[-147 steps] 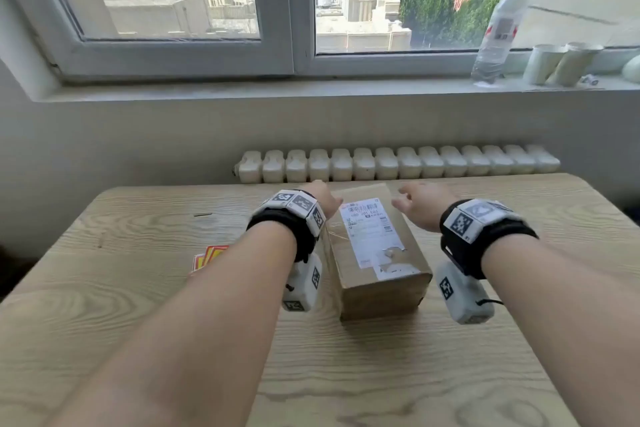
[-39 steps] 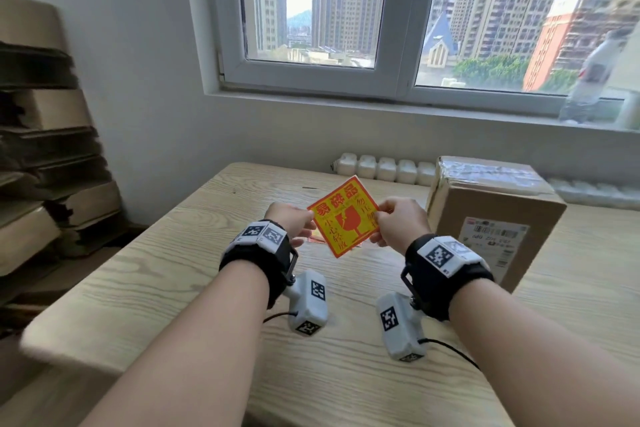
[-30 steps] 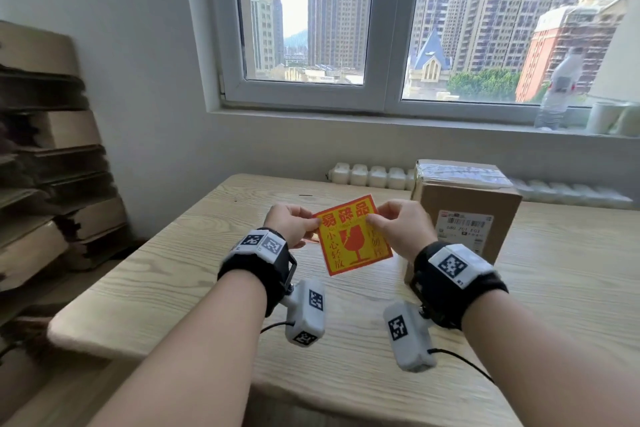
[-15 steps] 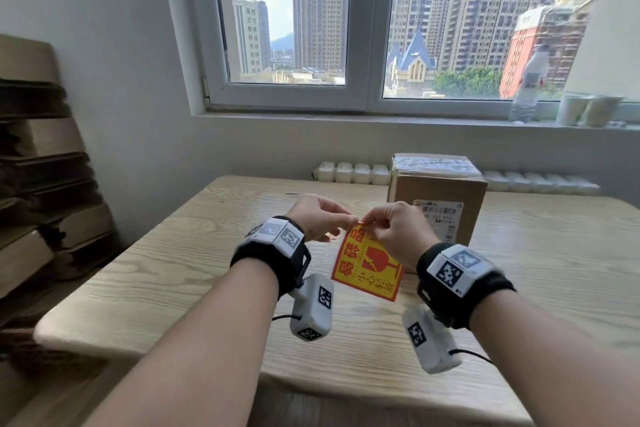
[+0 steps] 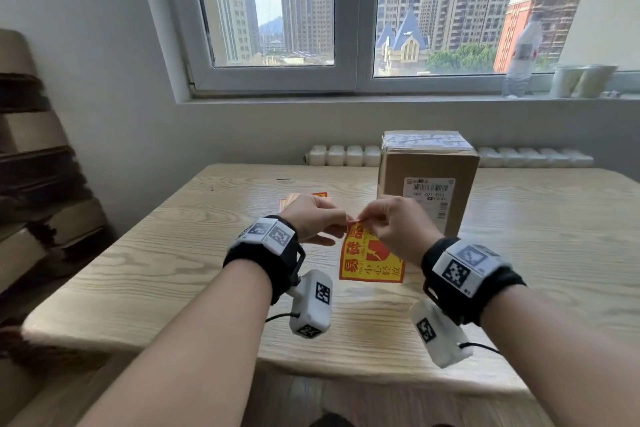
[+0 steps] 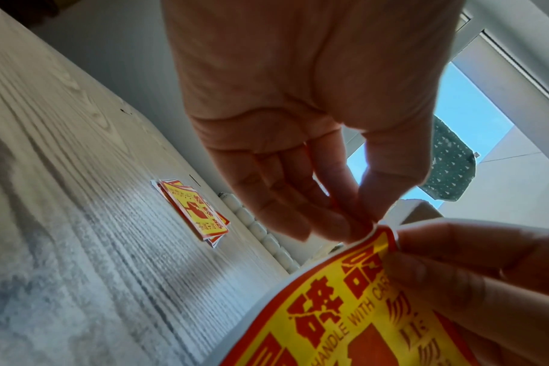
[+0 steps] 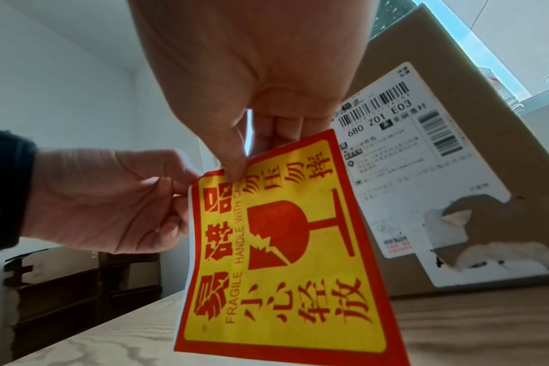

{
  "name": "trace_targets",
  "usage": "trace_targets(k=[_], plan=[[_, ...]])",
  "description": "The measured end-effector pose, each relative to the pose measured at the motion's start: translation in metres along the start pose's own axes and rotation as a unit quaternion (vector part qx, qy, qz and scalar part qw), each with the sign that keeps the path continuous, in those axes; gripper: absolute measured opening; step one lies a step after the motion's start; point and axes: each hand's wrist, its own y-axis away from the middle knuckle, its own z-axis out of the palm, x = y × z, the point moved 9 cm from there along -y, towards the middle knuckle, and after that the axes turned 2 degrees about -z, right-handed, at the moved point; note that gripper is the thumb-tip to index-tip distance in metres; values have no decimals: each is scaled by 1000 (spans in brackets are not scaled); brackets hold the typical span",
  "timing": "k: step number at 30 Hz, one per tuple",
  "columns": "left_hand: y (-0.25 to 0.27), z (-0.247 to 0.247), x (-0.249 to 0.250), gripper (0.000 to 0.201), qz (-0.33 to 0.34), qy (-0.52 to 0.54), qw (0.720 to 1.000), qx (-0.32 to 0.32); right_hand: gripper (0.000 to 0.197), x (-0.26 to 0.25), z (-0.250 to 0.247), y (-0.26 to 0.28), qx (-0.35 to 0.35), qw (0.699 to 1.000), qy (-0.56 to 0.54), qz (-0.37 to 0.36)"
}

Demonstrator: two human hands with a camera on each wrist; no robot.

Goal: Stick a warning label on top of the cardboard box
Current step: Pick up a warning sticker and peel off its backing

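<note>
Red and yellow, a square warning label (image 5: 372,260) hangs in the air above a pale wooden table (image 5: 173,270), held by its top corner between two bare hands; its printed face, with a broken-glass symbol and the words "FRAGILE HANDLE WITH CARE", points toward the person. The left hand (image 5: 313,218) comes in from the left with fingers curled, its thumb and fingertips pinching the very corner of the label; the left wrist view shows that corner bending a little between the fingertips (image 6: 345,222). The right hand (image 5: 398,229) comes in from the right, knuckles up, its thumb and forefinger pinching the same top edge just beside the left hand's grip; the rest of the label hangs free below. Both wrists wear black bands with white marker blocks.

The cardboard box (image 5: 427,180) stands upright on the table behind the hands, well apart from the label; its top is sealed with clear tape, and a white shipping label (image 5: 429,194) with barcodes covers part of its near side. A small stack of more warning labels (image 6: 193,210) lies flat on the table beyond the left hand; a plastic bottle (image 5: 523,59) and paper cups (image 5: 581,80) stand on the windowsill.
</note>
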Motion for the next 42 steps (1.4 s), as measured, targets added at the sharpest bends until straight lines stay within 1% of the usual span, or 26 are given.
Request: trace_targets(k=[4,9,14,18,21,27,33,39,42], plan=[[-1,9,-7,9,-10,25,999,-17,18,6,0,3,7,1000,-12,-7],[-4,18,-8,11,-24,59,997,-46,17,12,0,5,17,1000,-9,-12],[-7,20,-7,12,-33,53,997,-42,19,15,1,4,10,1000,-7,-12],[-8,22,-7,9,-38,55,997,-45,18,17,1,3,8,1000,-15,-8],[-8,22,-8,5,-45,56,996,-58,17,20,1,3,8,1000,-20,-5],[-7,27,-16,8,-67,47,993,-87,16,27,5,6,-1,1000,-20,4],[-9,29,-19,5,-70,38,993,-89,16,27,8,7,-7,1000,-28,12],[-14,28,-22,9,-73,36,993,-85,16,29,9,8,-11,999,-37,20],[-15,29,-22,11,-73,58,992,-86,24,25,3,12,16,999,-35,11]])
